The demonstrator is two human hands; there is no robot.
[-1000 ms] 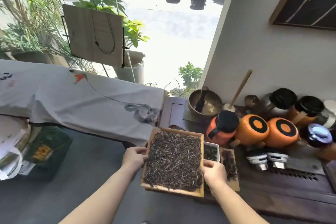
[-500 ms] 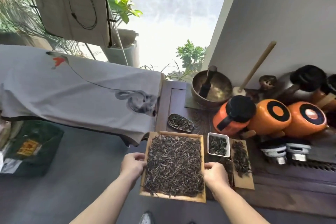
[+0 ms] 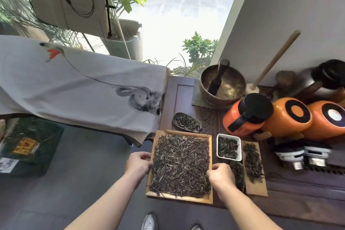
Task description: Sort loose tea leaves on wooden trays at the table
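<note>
A square wooden tray (image 3: 156, 195) full of dark loose tea leaves (image 3: 180, 163) is held level at the dark wooden table's left end, partly over the floor. My left hand (image 3: 138, 163) grips its left rim and my right hand (image 3: 220, 175) grips its right rim. To the right lie a small white dish (image 3: 218, 145) of tea, a flat wooden board (image 3: 256, 187) with a strip of leaves, and another small pile beside my right hand. A metal scoop (image 3: 186, 124) with leaves lies behind the tray.
Orange jars (image 3: 288, 116) with black lids, a brass bowl (image 3: 222, 85) with a striker, and a wooden stick stand at the back of the dark table (image 3: 209, 119). A cloth-covered bench (image 3: 74, 89) is on the left, a green bag (image 3: 31, 145) on the floor.
The view has tilted downward and the tray has come lower, toward the table's left end. Both hands still hold the tray's sides.
</note>
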